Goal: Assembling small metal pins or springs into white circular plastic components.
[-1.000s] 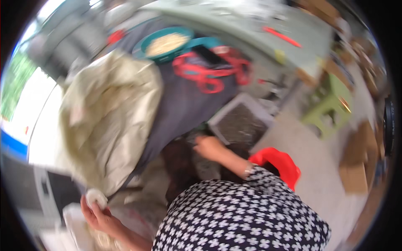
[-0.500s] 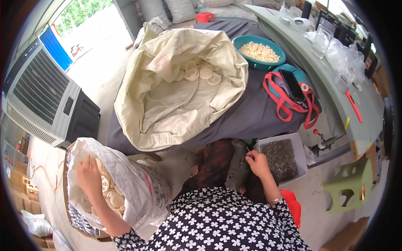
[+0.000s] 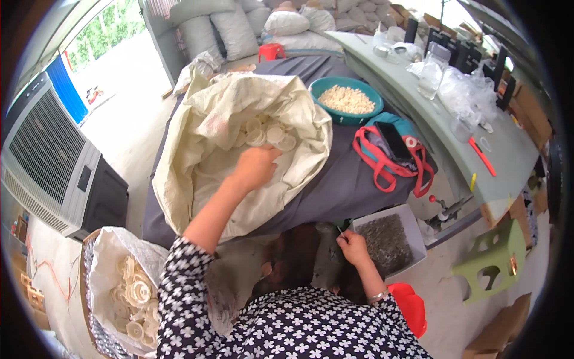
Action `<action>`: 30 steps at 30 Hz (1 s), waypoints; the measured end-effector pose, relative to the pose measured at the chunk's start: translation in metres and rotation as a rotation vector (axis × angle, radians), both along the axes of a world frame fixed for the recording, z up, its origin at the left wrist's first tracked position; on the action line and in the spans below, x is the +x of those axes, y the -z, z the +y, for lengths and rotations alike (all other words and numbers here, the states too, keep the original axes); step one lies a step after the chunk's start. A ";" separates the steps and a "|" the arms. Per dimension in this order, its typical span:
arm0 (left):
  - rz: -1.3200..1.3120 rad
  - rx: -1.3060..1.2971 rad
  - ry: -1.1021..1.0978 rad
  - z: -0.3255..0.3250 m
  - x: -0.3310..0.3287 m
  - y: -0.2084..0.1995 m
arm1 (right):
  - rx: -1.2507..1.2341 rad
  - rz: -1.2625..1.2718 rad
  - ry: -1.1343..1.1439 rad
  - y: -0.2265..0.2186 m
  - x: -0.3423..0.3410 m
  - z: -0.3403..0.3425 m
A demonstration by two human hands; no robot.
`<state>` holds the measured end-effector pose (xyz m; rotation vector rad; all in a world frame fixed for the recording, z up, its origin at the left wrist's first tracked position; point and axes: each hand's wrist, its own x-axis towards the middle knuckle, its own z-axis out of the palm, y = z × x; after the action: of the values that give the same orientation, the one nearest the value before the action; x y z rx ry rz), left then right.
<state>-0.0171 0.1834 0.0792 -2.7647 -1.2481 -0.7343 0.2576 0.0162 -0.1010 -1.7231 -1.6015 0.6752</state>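
Observation:
My left hand (image 3: pixel 256 169) reaches into the big cream woven sack (image 3: pixel 239 212), fingers stretched toward a pile of pale round plastic pieces (image 3: pixel 275 133). Its fingertips are at the near edge of the pile; nothing shows in its grasp. My right hand (image 3: pixel 354 247) is closed beside a white box (image 3: pixel 418 238) of dark grey bits. From its fingers sticks a thin small metal tool (image 3: pixel 339 228), whose exact kind I cannot make out. At the lower left, a white sack (image 3: pixel 110 242) contains more pale ring-shaped plastic pieces (image 3: pixel 139 291).
A teal basin (image 3: pixel 375 113) of small cream bits and a red-strapped bag with a phone (image 3: pixel 391 142) lie on the dark cloth (image 3: pixel 305 200). A grey bench (image 3: pixel 412 90) runs along the right, a green stool (image 3: pixel 487 263) below it. An air cooler (image 3: pixel 60 155) stands left.
My left hand has moved from the white sack up and right into the cream sack. The right hand stays beside the box with the tool. The whole view has shifted slightly.

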 end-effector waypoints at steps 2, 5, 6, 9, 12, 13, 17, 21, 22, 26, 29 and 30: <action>0.044 -0.011 -0.020 0.036 0.022 0.026 | -0.009 -0.025 0.015 0.004 0.001 -0.002; 0.040 0.008 -0.143 0.071 0.047 0.056 | -0.017 -0.060 0.021 0.004 0.004 -0.007; 0.030 0.013 -0.208 0.076 0.051 0.064 | -0.004 -0.066 0.033 0.004 0.005 -0.007; 0.034 0.032 -0.271 0.090 0.050 0.071 | -0.047 -0.030 0.062 0.001 0.003 -0.008; 0.056 0.049 -0.204 0.088 0.046 0.070 | 0.002 -0.041 0.047 0.011 0.007 -0.004; 0.060 0.059 -0.150 0.085 0.042 0.066 | -0.003 -0.039 0.042 0.011 0.007 -0.002; 0.044 -0.017 0.048 0.060 0.015 0.055 | 0.010 -0.029 0.021 0.007 0.007 0.001; -0.242 -0.109 0.029 0.025 -0.019 0.060 | -0.027 0.044 0.042 0.004 0.006 0.003; -0.373 -0.261 -0.097 0.018 -0.025 0.060 | -0.030 0.084 0.065 0.011 0.008 0.002; -1.035 -0.736 -0.199 -0.014 -0.046 0.035 | -0.027 0.294 0.159 0.013 0.007 0.003; -1.253 -0.770 -0.134 -0.048 -0.034 0.006 | 0.071 0.415 0.143 0.006 0.003 -0.007; -1.336 -0.774 -0.089 -0.062 -0.033 -0.002 | 0.140 0.490 0.114 -0.001 0.000 -0.012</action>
<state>-0.0497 0.1211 0.0811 -2.4205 -2.0711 -2.8403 0.2580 0.0043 -0.1002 -1.3981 -1.1724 0.8308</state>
